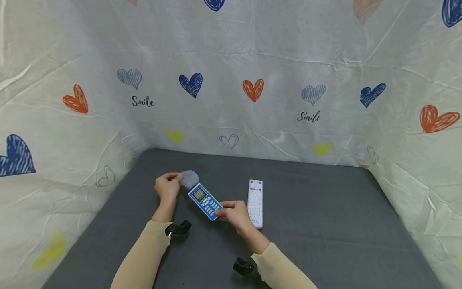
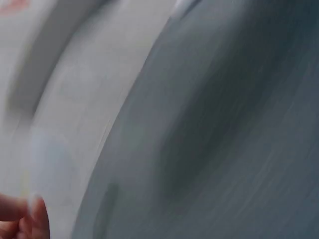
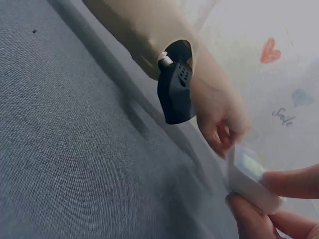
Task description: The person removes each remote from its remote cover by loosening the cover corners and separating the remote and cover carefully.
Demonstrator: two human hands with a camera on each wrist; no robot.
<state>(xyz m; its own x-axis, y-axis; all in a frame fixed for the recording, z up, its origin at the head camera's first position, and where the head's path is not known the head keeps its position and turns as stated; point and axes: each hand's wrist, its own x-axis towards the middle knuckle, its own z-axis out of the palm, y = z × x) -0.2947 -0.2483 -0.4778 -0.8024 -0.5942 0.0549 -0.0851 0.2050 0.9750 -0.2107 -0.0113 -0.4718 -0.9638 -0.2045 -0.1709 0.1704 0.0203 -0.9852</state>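
Two remotes are in view: the right hand (image 1: 234, 213) pinches the near end of the blue remote (image 1: 204, 201) above the grey bench (image 1: 325, 224), and one white remote (image 1: 255, 202) lies just beside it. The left hand (image 1: 167, 187) pinches a single grey cloth (image 1: 189, 179) against the blue remote's far end.

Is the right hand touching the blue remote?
Touching. The head view shows the right hand gripping the near end of the blue remote; the right wrist view shows fingers pinching it.
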